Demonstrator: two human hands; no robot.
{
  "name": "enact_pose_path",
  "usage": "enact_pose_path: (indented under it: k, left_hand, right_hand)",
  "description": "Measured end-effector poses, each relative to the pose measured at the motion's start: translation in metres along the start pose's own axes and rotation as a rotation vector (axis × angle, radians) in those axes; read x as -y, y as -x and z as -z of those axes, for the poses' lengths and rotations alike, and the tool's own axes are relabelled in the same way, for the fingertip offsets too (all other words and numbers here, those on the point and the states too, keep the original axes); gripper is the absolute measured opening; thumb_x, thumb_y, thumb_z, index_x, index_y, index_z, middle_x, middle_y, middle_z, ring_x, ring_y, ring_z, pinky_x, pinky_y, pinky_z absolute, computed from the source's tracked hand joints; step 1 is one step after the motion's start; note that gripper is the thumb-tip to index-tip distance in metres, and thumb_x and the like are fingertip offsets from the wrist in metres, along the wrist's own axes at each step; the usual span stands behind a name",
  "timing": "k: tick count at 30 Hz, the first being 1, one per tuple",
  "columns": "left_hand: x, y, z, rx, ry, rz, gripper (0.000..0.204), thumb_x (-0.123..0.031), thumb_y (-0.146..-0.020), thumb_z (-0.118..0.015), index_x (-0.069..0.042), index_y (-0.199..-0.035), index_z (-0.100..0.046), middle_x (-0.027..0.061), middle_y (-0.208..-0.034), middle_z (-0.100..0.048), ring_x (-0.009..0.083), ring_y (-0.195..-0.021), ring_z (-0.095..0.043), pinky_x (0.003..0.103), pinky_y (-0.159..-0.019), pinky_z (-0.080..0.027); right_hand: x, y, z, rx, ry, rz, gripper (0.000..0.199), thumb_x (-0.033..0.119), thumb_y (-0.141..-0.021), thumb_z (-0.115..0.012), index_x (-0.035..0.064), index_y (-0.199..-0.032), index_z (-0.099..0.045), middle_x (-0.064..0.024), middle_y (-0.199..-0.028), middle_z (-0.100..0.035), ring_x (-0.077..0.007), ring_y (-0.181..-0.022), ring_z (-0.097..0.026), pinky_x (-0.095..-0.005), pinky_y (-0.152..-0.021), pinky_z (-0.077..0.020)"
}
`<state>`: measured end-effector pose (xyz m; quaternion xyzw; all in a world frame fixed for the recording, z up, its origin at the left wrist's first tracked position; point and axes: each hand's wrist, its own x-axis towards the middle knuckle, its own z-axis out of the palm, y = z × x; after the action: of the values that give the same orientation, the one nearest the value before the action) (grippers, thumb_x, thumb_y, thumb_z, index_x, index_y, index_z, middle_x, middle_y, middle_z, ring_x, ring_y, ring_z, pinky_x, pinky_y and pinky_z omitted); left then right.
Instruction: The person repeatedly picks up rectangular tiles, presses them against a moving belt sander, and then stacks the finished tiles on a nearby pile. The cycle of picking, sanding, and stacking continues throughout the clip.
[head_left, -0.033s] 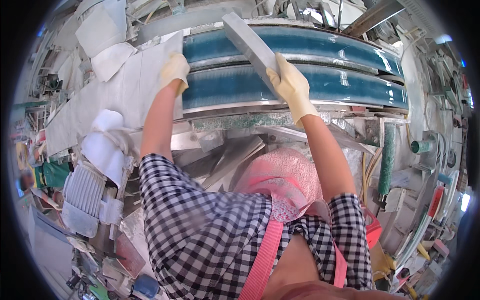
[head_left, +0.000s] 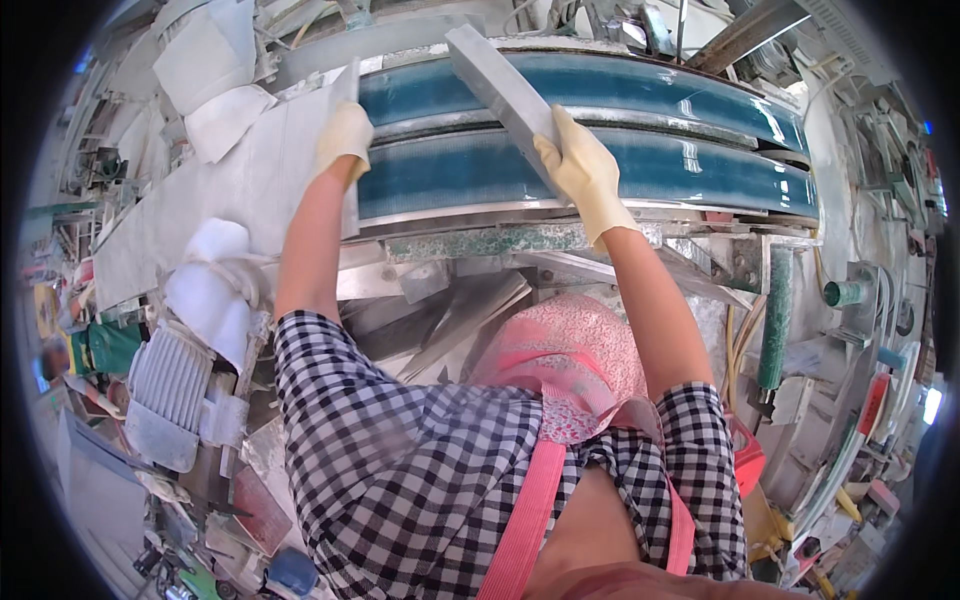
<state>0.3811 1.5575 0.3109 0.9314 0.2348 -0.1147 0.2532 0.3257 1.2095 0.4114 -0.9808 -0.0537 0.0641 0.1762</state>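
My right hand, in a yellow glove, grips the near end of a long grey stone strip that slants up and to the left across two blue conveyor belts. My left hand, also gloved, is curled over the right edge of a large pale grey slab lying at the left end of the belts. Both forearms reach up from a checked shirt and pink apron at the bottom of the view.
A ribbed grey motor with a white cloth bundle above it sits at the left. The green-stained metal machine frame runs under the belts. A green cylinder and cables stand at the right. Scrap pieces litter the lower left.
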Motion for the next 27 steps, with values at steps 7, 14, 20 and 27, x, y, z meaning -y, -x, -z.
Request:
enact_pose_path:
  k: [7, 14, 20, 27]
  left_hand:
    - [-0.029, 0.071, 0.014, -0.278, -0.152, -0.902, 0.024, 0.004, -0.086, -0.045, 0.008, -0.094, -0.068, 0.0289, -0.091, -0.069, 0.0396, -0.081, -0.068, 0.045, -0.074, -0.054]
    - [-0.129, 0.122, -0.049, 0.355, 1.375, -0.156, 0.039, -0.018, -0.099, -0.051, 0.014, -0.120, -0.060, 0.0214, -0.112, -0.068, 0.0263, -0.101, -0.069, 0.037, -0.092, -0.056]
    - [-0.078, 0.082, -0.026, -0.032, 0.770, -0.407, 0.042, -0.026, -0.098, -0.055, 0.002, -0.129, -0.061, 0.0196, -0.123, -0.066, 0.0355, -0.110, -0.066, 0.043, -0.097, -0.052]
    - [0.062, 0.030, 0.002, -0.271, -0.363, 0.019, 0.070, -0.048, -0.082, -0.077, -0.010, -0.137, -0.056, 0.0165, -0.132, -0.059, 0.0357, -0.130, -0.049, 0.049, -0.106, -0.037]
  right_hand:
    - [-0.001, 0.005, 0.002, -0.029, 0.001, -0.010, 0.060, 0.046, -0.097, -0.057, 0.0087, -0.143, -0.047, -0.0166, -0.121, -0.068, -0.0370, -0.111, -0.065, -0.0471, -0.090, -0.0522]
    - [-0.005, 0.006, 0.011, 0.038, -0.046, 0.084, 0.082, 0.061, -0.091, -0.062, 0.0007, -0.143, -0.045, -0.0228, -0.119, -0.067, -0.0397, -0.110, -0.064, -0.0470, -0.092, -0.0517]
    - [-0.001, 0.010, 0.016, 0.017, 0.034, 0.058, 0.075, 0.045, -0.085, -0.069, 0.0096, -0.145, -0.041, -0.0192, -0.120, -0.067, -0.0381, -0.110, -0.065, -0.0480, -0.088, -0.0538]
    - [0.003, 0.009, 0.013, 0.001, 0.142, -0.010, 0.077, 0.046, -0.087, -0.066, 0.0135, -0.151, -0.038, -0.0189, -0.121, -0.067, -0.0370, -0.110, -0.066, -0.0492, -0.088, -0.0540]
